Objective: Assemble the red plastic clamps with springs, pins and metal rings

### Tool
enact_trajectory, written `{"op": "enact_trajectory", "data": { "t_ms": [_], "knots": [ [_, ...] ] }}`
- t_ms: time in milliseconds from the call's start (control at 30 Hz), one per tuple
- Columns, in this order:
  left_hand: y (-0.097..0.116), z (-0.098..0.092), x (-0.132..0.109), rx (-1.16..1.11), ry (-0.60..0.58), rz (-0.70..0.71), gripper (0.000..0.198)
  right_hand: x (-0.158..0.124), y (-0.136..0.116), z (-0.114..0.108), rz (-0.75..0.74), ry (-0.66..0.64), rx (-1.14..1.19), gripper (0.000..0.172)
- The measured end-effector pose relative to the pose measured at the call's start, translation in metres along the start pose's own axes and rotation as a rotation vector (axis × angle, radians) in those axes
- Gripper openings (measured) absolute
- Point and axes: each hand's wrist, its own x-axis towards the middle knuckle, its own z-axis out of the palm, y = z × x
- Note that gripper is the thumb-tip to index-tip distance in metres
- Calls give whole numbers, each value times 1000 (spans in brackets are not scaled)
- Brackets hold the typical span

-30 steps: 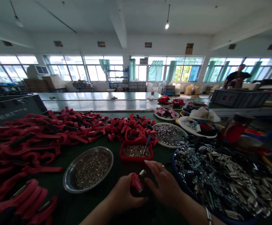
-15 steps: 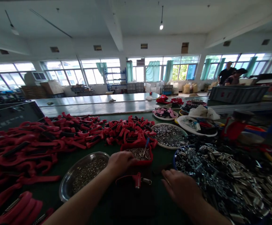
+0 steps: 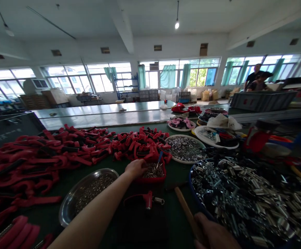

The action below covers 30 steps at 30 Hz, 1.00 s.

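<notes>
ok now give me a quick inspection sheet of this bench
surface: dark green workbench, heavily covered with parts
job's things: red-handled part with spring on a dark pad; red tray of small metal pieces
clutter: heaps of red-and-black handles, steel dish of small metal parts, blue-rimmed tub of metal fittings
hands: left hand at the red tray; right hand at the end of a wooden handle, apparently gripping it
cables: nothing seen
surroundings: two people behind a grey crate, curtained windows beyond
</notes>
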Motion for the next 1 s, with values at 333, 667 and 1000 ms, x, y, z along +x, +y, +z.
{"op": "enact_trajectory", "data": {
  "t_ms": [333,667,1000],
  "knots": [
    [2,-7,10,-102,50,-7,24,1,-5,6,47,7,83,50],
    [3,-13,-32,-511,107,-50,24,-5,-7,3,-14,108,118,39],
    [28,1,-81,-574,-47,81,29,-9,-14,-7,6,58,132,39]
  ]
}}
